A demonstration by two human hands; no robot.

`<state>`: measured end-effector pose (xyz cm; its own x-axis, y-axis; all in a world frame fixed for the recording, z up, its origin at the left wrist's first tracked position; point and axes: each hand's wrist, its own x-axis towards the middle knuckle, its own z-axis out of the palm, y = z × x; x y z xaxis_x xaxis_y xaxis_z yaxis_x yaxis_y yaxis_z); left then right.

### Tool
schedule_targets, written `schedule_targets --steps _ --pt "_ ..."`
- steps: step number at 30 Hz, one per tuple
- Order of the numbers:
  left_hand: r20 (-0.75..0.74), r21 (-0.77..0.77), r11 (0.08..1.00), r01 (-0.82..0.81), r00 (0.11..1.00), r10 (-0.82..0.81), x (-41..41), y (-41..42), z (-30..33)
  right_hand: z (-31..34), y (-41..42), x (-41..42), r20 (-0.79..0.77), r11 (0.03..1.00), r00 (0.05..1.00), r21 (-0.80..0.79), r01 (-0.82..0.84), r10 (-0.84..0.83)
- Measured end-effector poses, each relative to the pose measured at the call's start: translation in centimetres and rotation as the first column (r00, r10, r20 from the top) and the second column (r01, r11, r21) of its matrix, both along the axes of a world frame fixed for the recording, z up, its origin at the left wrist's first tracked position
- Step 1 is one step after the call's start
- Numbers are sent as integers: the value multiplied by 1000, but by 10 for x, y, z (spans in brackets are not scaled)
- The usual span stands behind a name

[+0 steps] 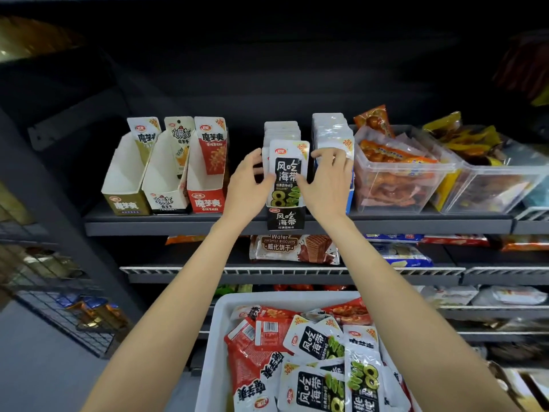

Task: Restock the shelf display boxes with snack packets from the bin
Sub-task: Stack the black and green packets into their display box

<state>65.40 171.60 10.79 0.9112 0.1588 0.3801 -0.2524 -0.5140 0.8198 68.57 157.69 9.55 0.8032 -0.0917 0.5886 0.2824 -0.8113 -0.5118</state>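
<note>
In the head view, both forearms reach up from the bottom of the frame to the dark shelf [178,224] at centre. The left hand [248,181] and the right hand [328,179] flank a black-and-white seaweed packet [287,173] standing upright at the front of its black display box [285,218]; the left thumb lies on the packet's left edge and the right thumb on its right edge, while the other fingers curl round behind, so both hands grip it from the sides. Most of the box is hidden behind the packet and hands, and only the tops of the packets stacked behind show. Left of centre stand three tall display boxes, gold [126,185], white [166,185] and red [206,179], each with a single packet at the back and open room in front. Just right of the right hand a blue-and-white box is largely covered by the hand. Farther right sit two clear tubs [395,173] of orange and yellow snacks. At the bottom centre the white bin [221,322], cut off by the lower edge, holds a loose heap of red and black-and-white packets. The upper part of the frame is dark and hard to make out.
</note>
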Motion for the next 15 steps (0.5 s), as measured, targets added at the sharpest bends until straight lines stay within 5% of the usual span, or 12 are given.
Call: schedule_targets --steps 5,9,12,15 --pt "84 200 974 -108 992 92 -16 -5 -14 -12 -1 -17 100 972 978 136 -194 182" --pt "337 170 958 -230 927 162 -57 -11 -34 -28 -17 -65 177 926 945 218 -309 274" --pt "497 100 972 -213 857 137 -93 -14 -67 -57 -41 -104 27 901 925 218 -375 379" --pt "424 125 982 -139 903 74 -128 -14 -109 -99 -69 -134 -279 908 864 165 -386 418"
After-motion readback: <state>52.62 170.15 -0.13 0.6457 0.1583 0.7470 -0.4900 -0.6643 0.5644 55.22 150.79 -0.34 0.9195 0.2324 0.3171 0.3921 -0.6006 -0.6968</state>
